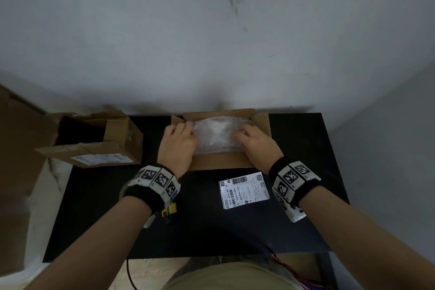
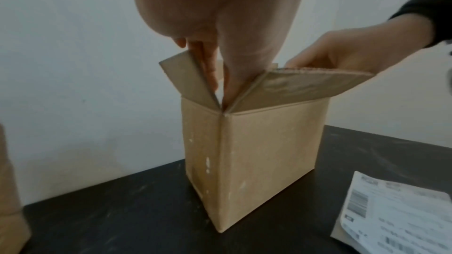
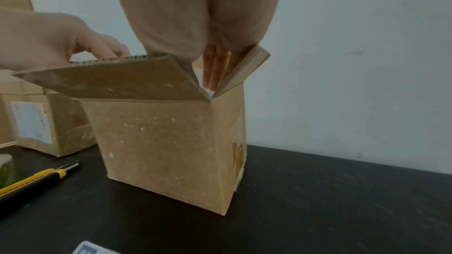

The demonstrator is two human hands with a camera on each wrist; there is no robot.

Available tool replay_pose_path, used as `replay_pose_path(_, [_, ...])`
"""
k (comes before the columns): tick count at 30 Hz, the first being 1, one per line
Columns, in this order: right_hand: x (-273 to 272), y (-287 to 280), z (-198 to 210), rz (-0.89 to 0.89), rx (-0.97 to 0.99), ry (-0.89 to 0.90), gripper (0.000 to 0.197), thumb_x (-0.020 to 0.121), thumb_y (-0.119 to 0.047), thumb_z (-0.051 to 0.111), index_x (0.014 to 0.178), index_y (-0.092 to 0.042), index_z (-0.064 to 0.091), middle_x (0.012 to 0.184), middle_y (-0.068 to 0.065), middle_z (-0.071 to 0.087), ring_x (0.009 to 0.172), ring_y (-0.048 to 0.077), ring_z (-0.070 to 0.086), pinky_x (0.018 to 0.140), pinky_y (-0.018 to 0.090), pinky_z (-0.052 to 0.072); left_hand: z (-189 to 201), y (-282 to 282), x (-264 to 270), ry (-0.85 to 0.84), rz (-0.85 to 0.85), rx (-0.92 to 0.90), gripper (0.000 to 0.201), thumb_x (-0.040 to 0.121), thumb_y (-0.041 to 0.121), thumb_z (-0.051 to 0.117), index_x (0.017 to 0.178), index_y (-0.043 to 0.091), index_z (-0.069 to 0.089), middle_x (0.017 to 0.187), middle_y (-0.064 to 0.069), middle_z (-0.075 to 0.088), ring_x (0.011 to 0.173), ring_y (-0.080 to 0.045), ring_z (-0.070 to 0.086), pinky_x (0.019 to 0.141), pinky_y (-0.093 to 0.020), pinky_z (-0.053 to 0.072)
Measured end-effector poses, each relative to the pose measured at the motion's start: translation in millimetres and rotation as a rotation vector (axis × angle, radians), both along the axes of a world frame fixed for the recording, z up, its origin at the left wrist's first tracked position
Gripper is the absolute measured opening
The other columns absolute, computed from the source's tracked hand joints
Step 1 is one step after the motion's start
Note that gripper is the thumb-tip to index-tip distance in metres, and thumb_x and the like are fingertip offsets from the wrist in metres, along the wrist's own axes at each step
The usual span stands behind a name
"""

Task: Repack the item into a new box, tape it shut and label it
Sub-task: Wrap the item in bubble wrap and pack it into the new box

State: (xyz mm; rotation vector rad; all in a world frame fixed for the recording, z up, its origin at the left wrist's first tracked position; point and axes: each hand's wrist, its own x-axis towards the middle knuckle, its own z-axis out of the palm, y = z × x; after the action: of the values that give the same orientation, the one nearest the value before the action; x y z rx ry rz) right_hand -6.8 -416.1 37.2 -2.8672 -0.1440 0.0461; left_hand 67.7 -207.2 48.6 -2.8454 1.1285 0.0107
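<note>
Both hands reach into the new box (image 1: 221, 162) at centre frame, the left hand (image 1: 177, 146) and right hand (image 1: 256, 143) pressing straight fingers on the bubble-wrapped item (image 1: 216, 136); best to push evenly at both ends so it seats flat below the flaps; the wrap looks cloudy, crinkled, nearly filling the opening; the label (image 1: 244, 189) waits lower right.

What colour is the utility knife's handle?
Yellow and black utility knife, best seen in the right wrist view.

White shipping label (image 1: 244, 189) on the black table (image 1: 211, 231), barcodes, "190A A161-BB 28" legible, remaining print unreadable
</note>
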Motion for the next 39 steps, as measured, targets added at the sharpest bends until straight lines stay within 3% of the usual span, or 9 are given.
replay_pose_path(2, [-2,2,5,0.026,0.017,0.080,0.037,0.089,-0.009,0.056,0.126,-0.013,0.053,0.126,0.013,0.050,0.106,0.029,0.055,0.089,0.040,0.051,-4,-3,-8,0.071,-0.025,-0.049,0.031,0.087,0.014,0.055,0.117,0.017,0.054,0.122,-0.002,0.050,0.110,-0.019,0.049,0.092,-0.030,0.035])
replay_pose_path(7, [-6,12,13,0.071,0.034,0.192,0.048,0.097,-0.046,0.036,0.141,-0.029,0.033,0.140,0.011,0.038,0.114,0.029,0.051,0.095,0.040,0.047,-5,-4,-29,0.200,0.020,-0.193,0.039,0.097,0.037,0.030,0.128,0.021,0.050,0.122,-0.004,0.057,0.105,-0.019,0.057,0.086,-0.031,0.046])
replay_pose_path(15, [-14,11,0,0.056,-0.077,0.294,0.064,0.091,-0.061,0.010,0.137,-0.030,0.042,0.156,0.006,0.017,0.141,0.021,0.024,0.117,0.037,0.003,-15,-2,-34,0.178,0.022,-0.103,0.050,0.091,0.037,0.026,0.096,0.016,0.071,0.116,-0.009,0.064,0.098,-0.022,0.065,0.089,-0.035,0.048])
replay_pose_path(19, [-10,15,7,-0.047,0.144,0.212,0.038,0.098,-0.039,0.036,0.126,-0.017,0.047,0.146,0.010,0.031,0.131,0.026,0.037,0.113,0.037,0.024,-4,-12,-33,0.270,0.101,-0.236,0.032,0.092,0.028,0.036,0.115,0.011,0.052,0.117,-0.007,0.055,0.095,-0.022,0.060,0.087,-0.032,0.046])
replay_pose_path(22, [-5,20,12,-0.102,0.242,0.118,0.035,0.097,-0.029,0.044,0.128,-0.012,0.044,0.142,0.011,0.031,0.119,0.027,0.048,0.100,0.034,0.043,3,-21,-32,0.325,0.174,-0.248,0.047,0.086,0.019,0.055,0.129,0.011,0.037,0.136,-0.012,0.035,0.098,-0.024,0.056,0.079,-0.031,0.051])
replay_pose_path(25, [-1,24,5,-0.107,0.215,0.125,0.044,0.097,-0.028,0.043,0.139,-0.016,0.035,0.149,0.015,0.022,0.131,0.033,0.037,0.107,0.044,0.037,3,-29,-34,0.286,0.173,-0.205,0.067,0.081,0.019,0.059,0.139,0.010,0.027,0.149,-0.015,0.016,0.127,-0.029,0.035,0.096,-0.034,0.045])
replay_pose_path(29, [2,30,2,-0.135,0.231,0.155,0.053,0.097,-0.034,0.042,0.146,-0.024,0.024,0.153,0.015,0.013,0.139,0.037,0.022,0.110,0.053,0.030,-1,-34,-34,0.292,0.166,-0.245,0.083,0.074,0.015,0.064,0.144,0.006,0.019,0.152,-0.017,0.012,0.140,-0.033,0.014,0.115,-0.040,0.021])
replay_pose_path(34, [7,38,-2,-0.185,0.176,0.239,0.057,0.096,-0.047,0.035,0.148,-0.030,0.016,0.156,0.009,0.003,0.141,0.039,0.016,0.113,0.054,0.024,-11,-38,-31,0.454,0.216,-0.136,0.099,0.077,0.026,0.069,0.149,0.015,0.001,0.156,-0.012,-0.014,0.143,-0.038,-0.008,0.115,-0.046,0.003])
replay_pose_path(39, [18,36,-6,-0.213,0.174,0.305,0.057,0.096,-0.051,0.033,0.147,-0.032,0.015,0.156,0.011,0.006,0.135,0.041,0.029,0.108,0.052,0.033,-11,-43,-20,0.520,0.238,-0.078,0.097,0.075,0.023,0.068,0.148,0.021,0.005,0.156,-0.009,-0.016,0.142,-0.042,-0.007,0.117,-0.052,0.010])
